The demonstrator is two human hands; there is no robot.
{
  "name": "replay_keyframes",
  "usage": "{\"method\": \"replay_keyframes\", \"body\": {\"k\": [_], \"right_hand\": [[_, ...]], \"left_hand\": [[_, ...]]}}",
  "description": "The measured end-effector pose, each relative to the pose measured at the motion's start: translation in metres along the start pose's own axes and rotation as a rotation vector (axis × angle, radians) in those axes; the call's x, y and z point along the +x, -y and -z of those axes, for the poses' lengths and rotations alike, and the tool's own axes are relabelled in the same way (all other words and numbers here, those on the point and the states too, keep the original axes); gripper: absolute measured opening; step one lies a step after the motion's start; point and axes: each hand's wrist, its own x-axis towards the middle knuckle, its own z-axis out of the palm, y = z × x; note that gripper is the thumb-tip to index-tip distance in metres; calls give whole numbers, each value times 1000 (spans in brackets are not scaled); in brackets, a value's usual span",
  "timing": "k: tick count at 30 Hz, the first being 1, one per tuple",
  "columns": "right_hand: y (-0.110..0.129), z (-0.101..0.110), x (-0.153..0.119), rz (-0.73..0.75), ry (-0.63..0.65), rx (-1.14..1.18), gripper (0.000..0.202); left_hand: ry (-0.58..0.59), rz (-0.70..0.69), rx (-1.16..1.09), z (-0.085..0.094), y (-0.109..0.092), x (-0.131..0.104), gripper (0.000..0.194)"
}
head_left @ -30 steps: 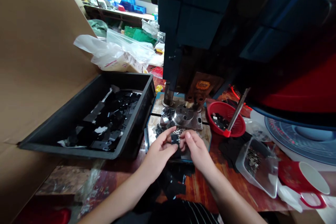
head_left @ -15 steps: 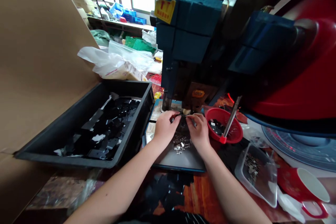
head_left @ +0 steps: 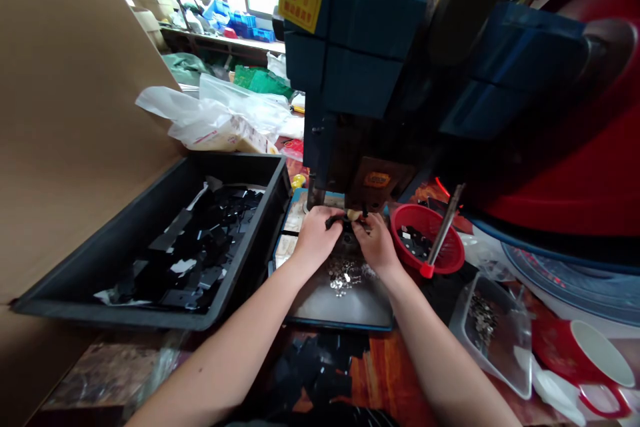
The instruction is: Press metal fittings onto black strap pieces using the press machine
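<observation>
Both hands are at the foot of a blue press (head_left: 360, 67), just below its tool. My left hand (head_left: 318, 239) is closed, its thumb and fingers pinching a small black piece (head_left: 334, 220). Beside it, my right hand (head_left: 375, 241) has its fingers bent and pinched at the die; what they hold is hidden. A small pale tan object (head_left: 354, 215) shows between the two hands. In front of them, small shiny metal pieces (head_left: 345, 277) lie heaped on the grey press plate (head_left: 325, 310).
To the left stands a black tray (head_left: 210, 320) of flat black pieces. On the right are a red basket (head_left: 455, 253) with a metal rod across it, a clear plastic box (head_left: 520, 360) of metal parts and a red mug (head_left: 565, 347). Black pieces (head_left: 320, 363) lie on the near table.
The black piece now shows more clearly at my left fingers. My right fingers have shifted slightly in by the die. The whole view has moved a little.
</observation>
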Motion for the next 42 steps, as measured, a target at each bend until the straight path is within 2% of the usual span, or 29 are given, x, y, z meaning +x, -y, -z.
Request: {"method": "replay_keyframes", "body": {"k": [7,10,13,17,20,22,25,29,31,35,39,42], "right_hand": [[4,0,5,31,-5,-21,18],[3,0,4,26,-14,-19,19],[4,7,-7,3,-47,-3,23],[7,28,-42,-10,-39,0,20],[6,41,-75,3,28,-107,17],[4,47,-93,50,74,-177,16],[-2,53,-111,108,102,-256,15],[-9,59,-122,140,98,-364,16],[-11,59,-124,161,120,-438,20],[-6,55,-123,203,191,-596,32],[0,51,-126,262,237,-636,32],[-1,51,-137,280,196,-603,33]], "left_hand": [[42,-7,-28,-4,2,1,27],[15,10,-29,-1,1,1,25],[-64,40,-18,17,-2,-11,24],[-153,-3,82,52,-2,-52,21],[-59,-85,312,62,5,-89,23],[46,-146,475,60,11,-110,30],[159,-206,609,55,17,-128,39],[240,-314,620,58,23,-137,36],[255,-359,617,61,26,-138,41],[235,-345,659,62,28,-139,53],[257,-343,609,64,27,-143,45],[190,-318,552,66,25,-143,40]]}}
